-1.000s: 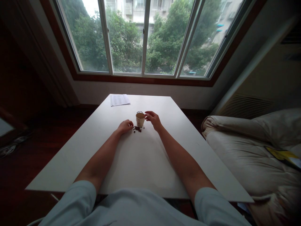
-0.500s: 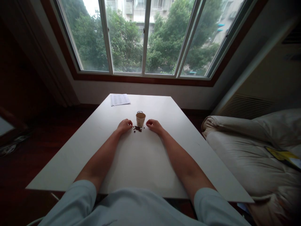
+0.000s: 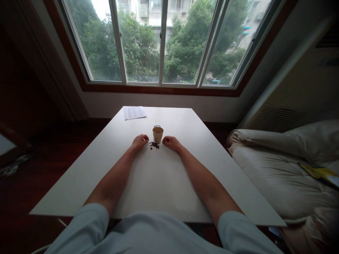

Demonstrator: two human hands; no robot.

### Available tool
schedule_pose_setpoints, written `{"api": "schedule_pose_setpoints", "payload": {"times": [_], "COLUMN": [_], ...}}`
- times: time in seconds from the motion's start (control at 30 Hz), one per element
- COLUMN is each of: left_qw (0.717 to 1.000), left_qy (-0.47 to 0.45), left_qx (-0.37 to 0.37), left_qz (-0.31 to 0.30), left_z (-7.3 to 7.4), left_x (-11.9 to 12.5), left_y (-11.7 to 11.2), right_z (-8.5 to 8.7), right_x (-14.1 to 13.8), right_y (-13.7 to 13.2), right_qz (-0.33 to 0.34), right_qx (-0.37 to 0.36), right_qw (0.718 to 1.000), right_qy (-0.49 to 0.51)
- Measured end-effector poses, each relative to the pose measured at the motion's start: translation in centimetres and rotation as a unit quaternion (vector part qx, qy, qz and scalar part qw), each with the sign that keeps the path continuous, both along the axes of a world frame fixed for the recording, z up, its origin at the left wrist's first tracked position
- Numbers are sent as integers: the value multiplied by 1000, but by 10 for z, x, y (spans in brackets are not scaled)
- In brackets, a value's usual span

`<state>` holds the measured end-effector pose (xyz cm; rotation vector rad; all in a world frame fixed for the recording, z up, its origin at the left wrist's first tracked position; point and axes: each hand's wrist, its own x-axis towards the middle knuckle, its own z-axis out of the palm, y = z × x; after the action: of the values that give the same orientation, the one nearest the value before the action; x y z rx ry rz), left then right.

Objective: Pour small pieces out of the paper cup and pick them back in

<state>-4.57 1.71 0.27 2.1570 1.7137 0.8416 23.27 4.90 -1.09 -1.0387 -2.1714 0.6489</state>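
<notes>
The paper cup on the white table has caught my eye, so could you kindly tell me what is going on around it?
A person has both bare hands by the upright paper cup, with small dark pieces lying loose in front of it on the white table. The left hand is curled left of the pieces; the right hand is curled to their right. Whether either hand pinches a piece is too small to tell.

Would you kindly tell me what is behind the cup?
Just behind the cup, the top of a thin dark loop shows; the cup covers whatever lies lower, so I cannot tell what it belongs to. Papers lie farther back, to the left.
</notes>
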Motion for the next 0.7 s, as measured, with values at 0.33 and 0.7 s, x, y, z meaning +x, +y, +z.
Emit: {"api": "schedule_pose_setpoints", "payload": {"times": [0.33,0.7], "left_qw": [998,998], "left_qy": [-49,-36], "left_qx": [-13,-22], "left_qz": [30,36], "left_z": [0,3], "left_x": [1,4], "left_y": [-1,-3], "right_z": [-1,25], "right_x": [-1,-16], "right_y": [9,4], "right_qz": [-65,-60], "right_qx": [-133,-242], "right_qw": [953,874], "right_qy": [263,417]}}
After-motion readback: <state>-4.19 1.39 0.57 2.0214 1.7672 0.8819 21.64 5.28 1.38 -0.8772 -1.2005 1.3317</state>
